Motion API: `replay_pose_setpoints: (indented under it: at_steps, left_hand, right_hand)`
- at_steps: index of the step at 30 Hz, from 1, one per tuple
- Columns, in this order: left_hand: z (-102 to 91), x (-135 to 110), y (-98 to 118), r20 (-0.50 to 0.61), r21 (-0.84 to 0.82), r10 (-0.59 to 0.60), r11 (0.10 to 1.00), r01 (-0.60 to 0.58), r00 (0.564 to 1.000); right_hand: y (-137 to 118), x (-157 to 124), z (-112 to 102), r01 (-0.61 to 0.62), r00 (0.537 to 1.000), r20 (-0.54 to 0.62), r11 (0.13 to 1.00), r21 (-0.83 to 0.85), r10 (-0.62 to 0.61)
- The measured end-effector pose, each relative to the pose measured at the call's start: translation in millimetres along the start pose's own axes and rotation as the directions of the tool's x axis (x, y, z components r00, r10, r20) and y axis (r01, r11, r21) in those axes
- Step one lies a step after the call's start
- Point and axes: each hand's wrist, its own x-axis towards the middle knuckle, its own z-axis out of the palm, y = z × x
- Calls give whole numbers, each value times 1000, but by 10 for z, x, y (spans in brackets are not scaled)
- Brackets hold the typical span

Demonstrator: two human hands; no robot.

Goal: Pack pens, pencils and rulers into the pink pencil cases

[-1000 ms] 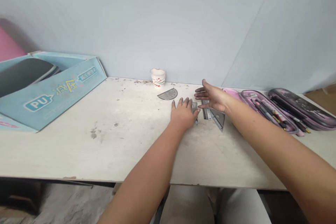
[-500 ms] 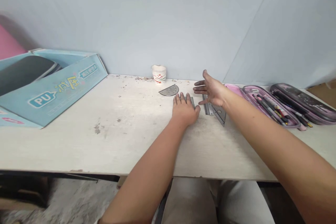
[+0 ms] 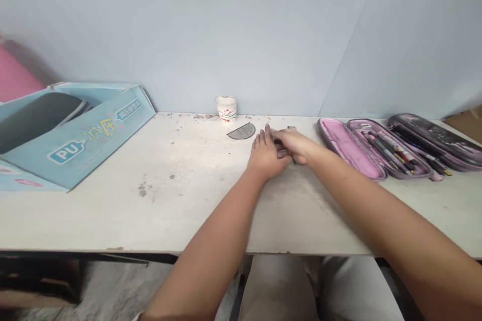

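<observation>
The right hand [image 3: 295, 144], curled, its hold unclear, has joined the left hand [image 3: 264, 156], whose flat fingers lie near the protractor [image 3: 241, 132], so both work together.

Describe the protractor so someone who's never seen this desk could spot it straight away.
On the pale tabletop, go to the back, where a white cup with red and green markings stands near the wall. Just in front of that cup and slightly to the right lies the protractor. It is flat, grey and half-round, unlike the upright cup behind it.
</observation>
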Motion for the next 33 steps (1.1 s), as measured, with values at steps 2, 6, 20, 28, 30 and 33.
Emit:
replay_pose_setpoints:
  at_steps: [2, 6, 20, 28, 30, 33]
  left_hand:
    - [-31, 22, 12, -29, -76, 88, 993, -90, 996]
    - [-117, 1, 72, -136, -289, 83, 950, -120, 987]
    - [115, 78, 1104, 33, -19, 384, 923, -384, 923]
    - [510, 404, 1381, 273, 135, 334, 915, -380, 902]
    - [524, 428, 1399, 307, 185, 283, 919, -348, 909]
    - [408, 393, 1428, 368, 163, 255, 929, -332, 894]
  right_hand:
    - [23, -11, 42, 74, 997, 12, 988, -133, -73]
    - [39, -94, 1, 258, 966, 17, 954, -151, -258]
    - [161, -486, -1318, 385, 802, -356, 871, -307, -480]
    - [399, -408, -1678, 109, 797, -414, 779, -618, -440]
    - [407, -388, -1669, 65, 831, -395, 775, -629, -391]
    - [442, -358, -1650, 47, 867, -351, 758, -651, -355]
